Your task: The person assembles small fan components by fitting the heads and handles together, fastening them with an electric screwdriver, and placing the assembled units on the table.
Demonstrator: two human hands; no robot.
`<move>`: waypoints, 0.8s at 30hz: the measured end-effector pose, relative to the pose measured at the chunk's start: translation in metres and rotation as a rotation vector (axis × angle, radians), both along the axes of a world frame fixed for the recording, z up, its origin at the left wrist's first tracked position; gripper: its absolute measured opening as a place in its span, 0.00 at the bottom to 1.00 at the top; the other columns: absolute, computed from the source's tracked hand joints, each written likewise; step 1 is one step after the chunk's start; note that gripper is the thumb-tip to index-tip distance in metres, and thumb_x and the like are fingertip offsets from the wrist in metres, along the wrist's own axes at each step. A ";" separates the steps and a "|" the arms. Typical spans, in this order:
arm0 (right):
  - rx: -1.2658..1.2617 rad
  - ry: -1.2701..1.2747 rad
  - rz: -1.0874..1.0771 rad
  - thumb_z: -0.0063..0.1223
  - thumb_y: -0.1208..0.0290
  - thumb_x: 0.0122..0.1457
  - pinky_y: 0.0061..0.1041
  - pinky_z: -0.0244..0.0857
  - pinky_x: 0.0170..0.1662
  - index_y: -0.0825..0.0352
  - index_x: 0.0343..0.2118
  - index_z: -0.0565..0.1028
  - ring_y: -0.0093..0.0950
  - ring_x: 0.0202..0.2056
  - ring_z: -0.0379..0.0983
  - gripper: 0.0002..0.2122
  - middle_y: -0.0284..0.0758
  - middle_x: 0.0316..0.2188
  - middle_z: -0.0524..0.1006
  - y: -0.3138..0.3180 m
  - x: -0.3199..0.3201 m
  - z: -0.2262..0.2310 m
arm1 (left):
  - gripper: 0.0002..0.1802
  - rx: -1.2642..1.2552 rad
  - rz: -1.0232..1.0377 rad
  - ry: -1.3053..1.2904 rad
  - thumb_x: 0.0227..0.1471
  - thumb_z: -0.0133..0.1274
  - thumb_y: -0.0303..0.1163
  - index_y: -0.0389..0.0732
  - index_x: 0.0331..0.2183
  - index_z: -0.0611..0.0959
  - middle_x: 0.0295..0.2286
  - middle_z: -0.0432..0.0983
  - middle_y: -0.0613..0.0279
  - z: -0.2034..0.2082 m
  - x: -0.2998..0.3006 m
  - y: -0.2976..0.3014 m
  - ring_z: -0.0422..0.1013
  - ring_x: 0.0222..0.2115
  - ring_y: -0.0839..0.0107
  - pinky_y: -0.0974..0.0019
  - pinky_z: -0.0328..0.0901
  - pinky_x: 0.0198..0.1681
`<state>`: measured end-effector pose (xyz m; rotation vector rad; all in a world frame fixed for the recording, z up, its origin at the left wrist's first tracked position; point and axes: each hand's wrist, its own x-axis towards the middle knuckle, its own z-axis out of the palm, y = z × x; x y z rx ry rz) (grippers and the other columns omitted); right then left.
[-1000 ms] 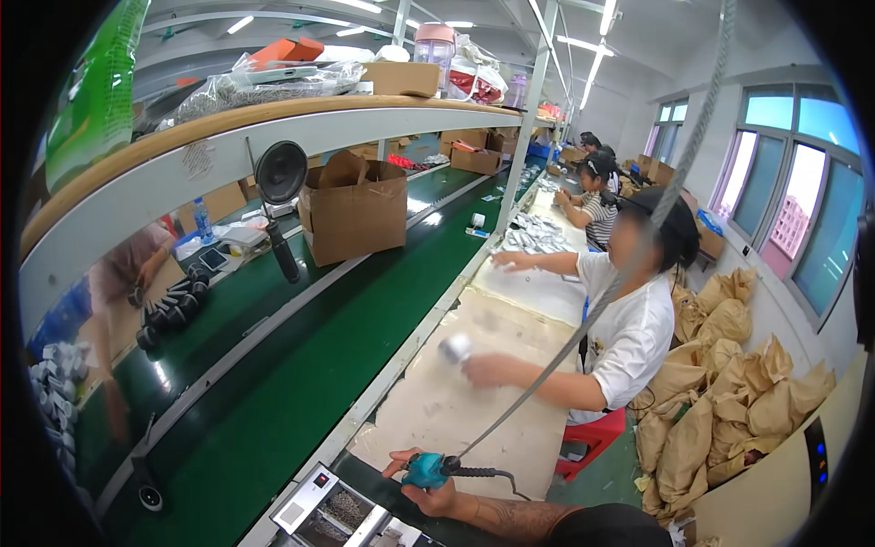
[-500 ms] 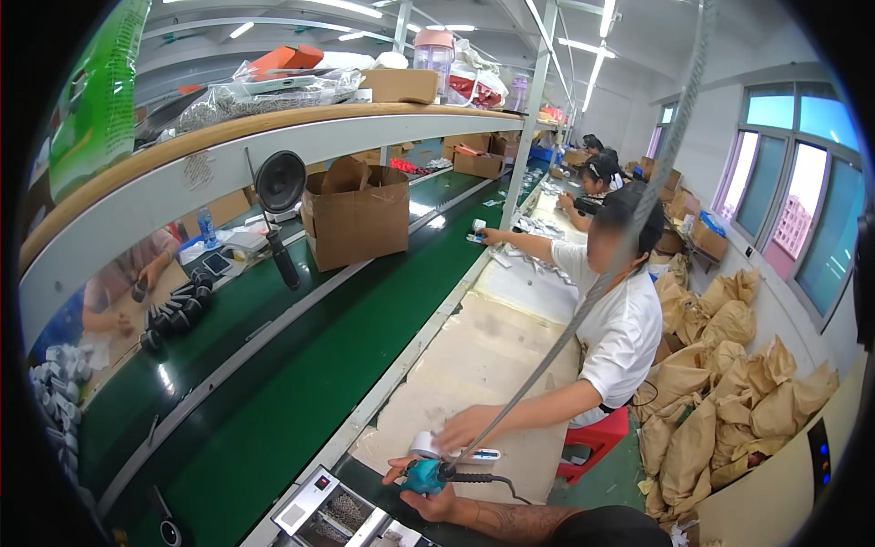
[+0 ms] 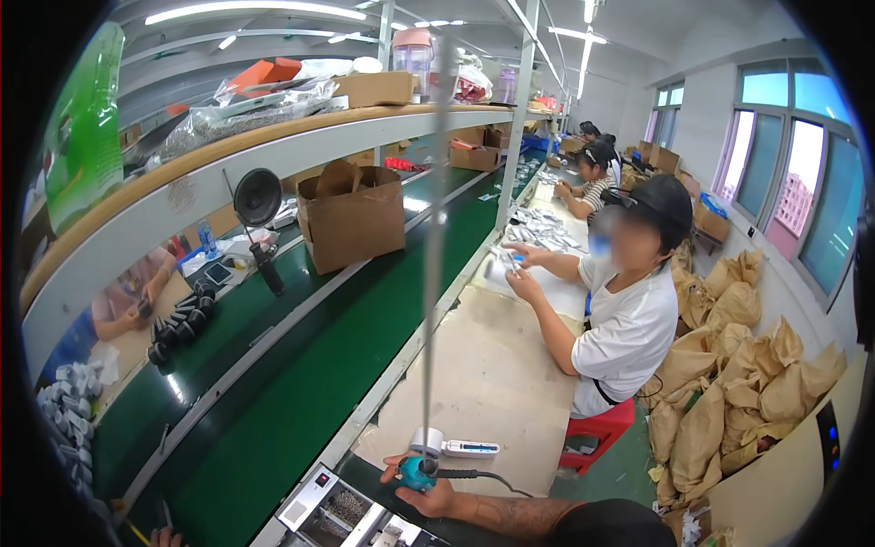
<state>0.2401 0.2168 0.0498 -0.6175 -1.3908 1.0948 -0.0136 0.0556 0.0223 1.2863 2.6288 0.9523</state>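
Observation:
My right hand [image 3: 425, 497] comes in from the lower right, its fingers wrapped round a teal electric screwdriver [image 3: 417, 474]. A black cord runs from the tool to the right, and a grey cable rises from it. Just beyond lies a white handheld device [image 3: 469, 448] with a round head, on the beige bench mat. Next to my hand stands a screw feeder box [image 3: 305, 500] with loose silver screws [image 3: 348, 504]. At the lower-left edge, a few fingertips, apparently of my left hand [image 3: 166, 539], show beside a dark, narrow piece [image 3: 165, 514]; the rest is cut off.
A green conveyor belt [image 3: 301, 401] runs along the left, bearing a cardboard box [image 3: 351, 223]. Beyond my hand, a co-worker [image 3: 629, 301] on a red stool [image 3: 602, 433] handles a small white part. A shelf [image 3: 273, 137] crosses above. Brown sacks [image 3: 720, 401] line the right wall.
The co-worker's hand has left the white device, and both that person's hands now meet farther away. The hanging cable has swung upright. Fingertips have come in at the lower left.

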 end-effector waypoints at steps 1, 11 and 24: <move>0.028 0.017 -0.024 0.60 0.72 0.60 0.29 0.65 0.49 0.66 0.44 0.75 0.28 0.43 0.73 0.11 0.34 0.40 0.77 0.001 -0.003 0.000 | 0.16 0.017 -0.006 0.015 0.53 0.61 0.43 0.41 0.25 0.80 0.25 0.76 0.49 -0.005 -0.002 0.000 0.72 0.30 0.49 0.48 0.65 0.38; 0.076 -0.121 0.009 0.57 0.78 0.60 0.35 0.60 0.61 0.71 0.53 0.70 0.32 0.57 0.69 0.18 0.37 0.43 0.78 0.002 0.003 -0.012 | 0.19 0.090 -0.007 0.105 0.50 0.65 0.44 0.41 0.21 0.80 0.22 0.75 0.51 -0.028 -0.006 -0.007 0.70 0.27 0.48 0.46 0.63 0.37; 0.116 -0.085 -0.052 0.60 0.74 0.60 0.27 0.66 0.48 0.67 0.45 0.74 0.26 0.43 0.74 0.11 0.33 0.39 0.77 0.003 0.001 -0.003 | 0.20 0.105 -0.023 0.045 0.52 0.64 0.45 0.40 0.21 0.79 0.24 0.75 0.52 -0.014 -0.003 -0.002 0.71 0.28 0.49 0.47 0.64 0.36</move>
